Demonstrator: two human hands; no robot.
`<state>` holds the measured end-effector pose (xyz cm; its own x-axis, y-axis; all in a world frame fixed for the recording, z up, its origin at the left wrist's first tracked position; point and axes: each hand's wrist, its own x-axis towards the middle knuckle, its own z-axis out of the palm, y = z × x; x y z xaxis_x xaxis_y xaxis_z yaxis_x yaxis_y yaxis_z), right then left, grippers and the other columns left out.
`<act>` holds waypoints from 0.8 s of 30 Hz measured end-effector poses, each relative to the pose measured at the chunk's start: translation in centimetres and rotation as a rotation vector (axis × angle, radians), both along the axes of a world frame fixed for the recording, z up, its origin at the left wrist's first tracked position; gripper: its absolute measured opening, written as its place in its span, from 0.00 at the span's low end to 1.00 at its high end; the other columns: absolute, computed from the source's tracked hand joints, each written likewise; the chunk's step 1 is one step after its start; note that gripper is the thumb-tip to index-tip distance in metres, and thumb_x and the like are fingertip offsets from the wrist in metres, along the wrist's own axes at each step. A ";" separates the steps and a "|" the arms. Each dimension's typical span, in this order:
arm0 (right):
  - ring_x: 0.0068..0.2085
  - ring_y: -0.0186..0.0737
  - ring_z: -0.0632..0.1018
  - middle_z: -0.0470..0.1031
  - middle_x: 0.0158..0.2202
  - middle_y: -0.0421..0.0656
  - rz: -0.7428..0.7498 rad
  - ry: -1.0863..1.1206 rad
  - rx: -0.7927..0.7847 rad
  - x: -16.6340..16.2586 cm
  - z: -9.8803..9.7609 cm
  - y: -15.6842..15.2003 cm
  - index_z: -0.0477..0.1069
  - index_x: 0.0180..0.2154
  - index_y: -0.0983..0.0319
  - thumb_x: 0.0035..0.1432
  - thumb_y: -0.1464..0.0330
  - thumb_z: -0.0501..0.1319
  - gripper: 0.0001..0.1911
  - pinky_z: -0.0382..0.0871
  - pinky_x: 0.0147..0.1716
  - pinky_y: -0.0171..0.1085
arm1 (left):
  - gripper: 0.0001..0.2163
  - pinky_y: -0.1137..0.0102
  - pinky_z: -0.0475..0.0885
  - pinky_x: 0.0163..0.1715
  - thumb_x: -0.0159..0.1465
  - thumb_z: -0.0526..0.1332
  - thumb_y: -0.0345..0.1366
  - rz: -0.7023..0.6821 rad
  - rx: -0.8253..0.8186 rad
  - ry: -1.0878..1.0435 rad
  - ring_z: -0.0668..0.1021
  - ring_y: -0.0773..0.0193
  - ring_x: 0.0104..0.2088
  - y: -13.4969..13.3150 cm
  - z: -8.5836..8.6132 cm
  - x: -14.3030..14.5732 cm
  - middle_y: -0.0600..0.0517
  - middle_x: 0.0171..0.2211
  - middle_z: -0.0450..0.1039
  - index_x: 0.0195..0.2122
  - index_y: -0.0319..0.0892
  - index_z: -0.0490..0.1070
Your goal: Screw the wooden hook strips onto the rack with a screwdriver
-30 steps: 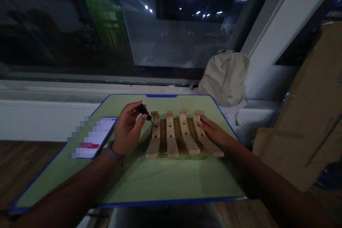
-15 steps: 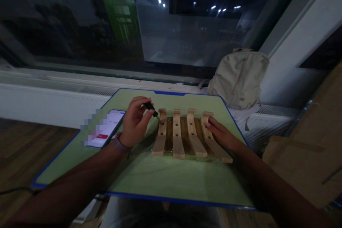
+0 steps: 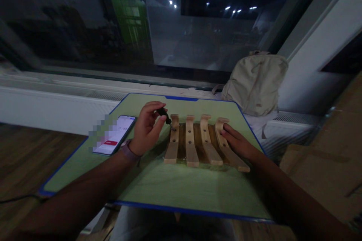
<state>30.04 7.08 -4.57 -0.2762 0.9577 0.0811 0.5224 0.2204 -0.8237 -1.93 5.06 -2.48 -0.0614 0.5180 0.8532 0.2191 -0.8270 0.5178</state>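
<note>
A wooden rack [image 3: 198,144] of several pale curved slats on darker cross pieces lies on a green mat [image 3: 175,188] with a blue edge. My left hand [image 3: 147,130] pinches a small black screwdriver [image 3: 164,114] between thumb and fingers, its tip at the top of the leftmost slat. My right hand [image 3: 237,143] lies flat with fingers stretched out on the rightmost slat, pressing the rack down.
A phone [image 3: 114,134] with a lit screen lies on the mat left of my left hand. A beige backpack [image 3: 256,83] leans against the window ledge at the back right. Cardboard [image 3: 325,165] stands at the right. A dark window fills the back.
The screwdriver's tip has shifted slightly up toward the top end of the leftmost slat, and my left fingers have turned on its handle. My right hand stays on the rack. The view moved a little.
</note>
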 end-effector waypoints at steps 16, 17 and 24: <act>0.60 0.57 0.74 0.77 0.58 0.49 -0.013 0.006 -0.003 -0.4 0.7 -0.3 0.74 0.53 0.60 0.63 0.54 0.54 0.24 0.65 0.63 0.55 | 0.17 0.65 0.78 0.47 0.66 0.63 0.34 -0.021 -0.039 0.032 0.78 0.62 0.47 0.1 -0.6 0.1 0.46 0.50 0.71 0.56 0.48 0.68; 0.61 0.58 0.74 0.76 0.59 0.49 -0.021 0.003 -0.007 -0.4 0.6 -0.3 0.74 0.53 0.60 0.62 0.54 0.54 0.24 0.64 0.63 0.55 | 0.19 0.65 0.78 0.46 0.64 0.65 0.34 -0.002 -0.025 0.032 0.77 0.63 0.46 0.3 -0.7 0.1 0.47 0.49 0.70 0.56 0.49 0.69; 0.61 0.54 0.74 0.77 0.58 0.47 0.045 0.041 0.023 -0.3 0.4 -0.2 0.74 0.53 0.57 0.64 0.55 0.54 0.23 0.65 0.64 0.53 | 0.20 0.67 0.78 0.46 0.66 0.63 0.33 0.038 -0.113 -0.003 0.79 0.64 0.45 0.2 -0.8 0.2 0.48 0.46 0.73 0.59 0.48 0.67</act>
